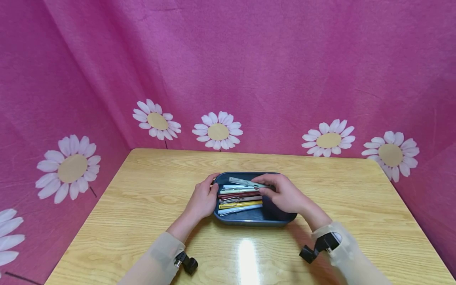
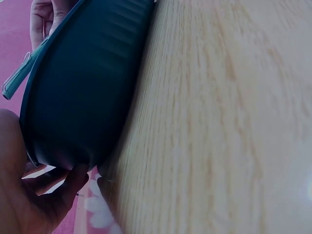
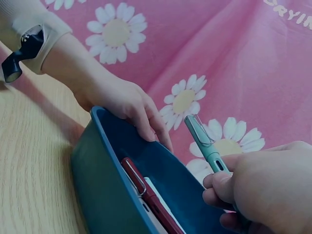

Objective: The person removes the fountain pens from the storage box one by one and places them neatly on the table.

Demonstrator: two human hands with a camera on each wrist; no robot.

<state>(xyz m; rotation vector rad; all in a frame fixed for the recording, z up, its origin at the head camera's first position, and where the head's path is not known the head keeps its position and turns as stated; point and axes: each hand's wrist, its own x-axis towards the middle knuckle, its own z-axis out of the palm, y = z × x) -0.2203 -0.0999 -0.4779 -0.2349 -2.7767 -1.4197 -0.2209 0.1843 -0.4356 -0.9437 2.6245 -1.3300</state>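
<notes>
A dark blue tray-like box [image 1: 249,223] with rounded corners stands on the table. Its left end is gripped by my left hand [image 1: 204,200], thumb over the rim and fingers along the outer wall. Over the box's far part, my right hand [image 1: 285,194] pinches a pale green pen [image 3: 207,146] by one end; its clipped cap points left. Several pens lie side by side inside, among them a dark red pen [image 3: 150,197], a yellow pen [image 1: 240,204] and a light blue pen [image 1: 238,210] nearest me. The right hand covers part of the box's right side.
The box rests on a light wood-grain table [image 1: 160,174]. Behind and beside it hangs a pink curtain [image 1: 249,59] printed with white daisies. Each wrist carries a black camera mount, and a bright reflection lies on the table in front of the box.
</notes>
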